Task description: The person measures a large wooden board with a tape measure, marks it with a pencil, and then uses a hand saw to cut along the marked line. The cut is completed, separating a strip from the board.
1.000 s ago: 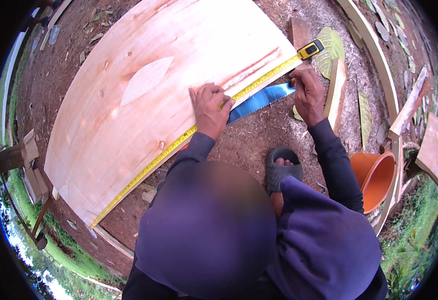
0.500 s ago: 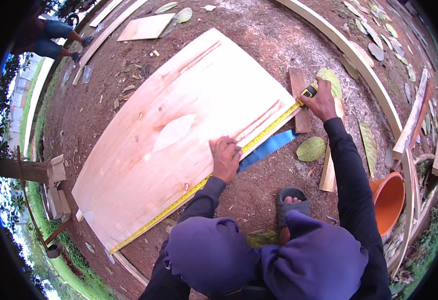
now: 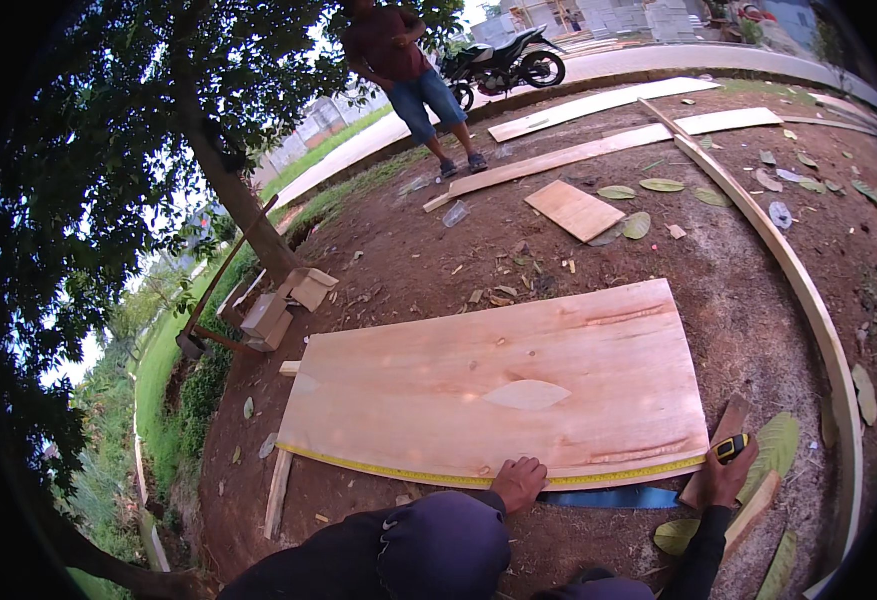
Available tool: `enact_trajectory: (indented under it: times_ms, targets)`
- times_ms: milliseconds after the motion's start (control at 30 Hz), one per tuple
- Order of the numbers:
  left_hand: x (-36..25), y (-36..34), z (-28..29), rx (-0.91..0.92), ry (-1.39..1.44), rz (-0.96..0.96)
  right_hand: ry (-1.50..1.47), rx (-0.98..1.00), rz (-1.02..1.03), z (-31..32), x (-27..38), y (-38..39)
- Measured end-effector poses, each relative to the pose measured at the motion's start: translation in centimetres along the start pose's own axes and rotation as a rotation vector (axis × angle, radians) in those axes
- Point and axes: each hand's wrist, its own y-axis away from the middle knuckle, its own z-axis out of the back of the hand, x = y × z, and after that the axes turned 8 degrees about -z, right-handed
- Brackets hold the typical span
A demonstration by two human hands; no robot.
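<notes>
While the right hand (image 3: 726,484) curls its fingers around the tape measure (image 3: 729,448), the left hand (image 3: 518,485), fingers close together, lies across its blade (image 3: 628,471).

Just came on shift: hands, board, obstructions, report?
Right hand holding tape measure. Left hand at plywood board, near edge. Yellow tape along that edge. Blue blade lying between hands.

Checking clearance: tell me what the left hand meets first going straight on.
The left hand would likely meet the board, directly ahead; whether it touches it now is hard to tell.
</notes>
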Motion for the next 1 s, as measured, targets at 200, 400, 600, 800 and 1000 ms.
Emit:
enact_trajectory:
  times_ms: [200, 400, 600, 800, 1000]
  targets:
    - [3.6, 1.7, 1.6, 0.183, 0.017, 0.049, -0.044, -0.037, 0.007, -1.0, 0.3, 0.1]
    - [4.7, 3.8, 1.4, 0.251, 0.009, 0.272, -0.055, -0.166, 0.054, -1.4, -0.3, 1.8]
    - [5.9, 4.3, 4.2, -0.005, 0.111, 0.193, 0.023, -0.303, 0.208, -0.9, -1.6, 1.6]
    - [8.3, 4.3, 6.7, -0.078, -0.004, 0.216, -0.067, -0.286, 0.148, 1.9, 0.1, 0.6]
    - [13.5, 2.7, 10.5, -0.073, 0.023, 0.258, -0.212, -0.354, 0.149, 3.3, 1.1, -1.2]
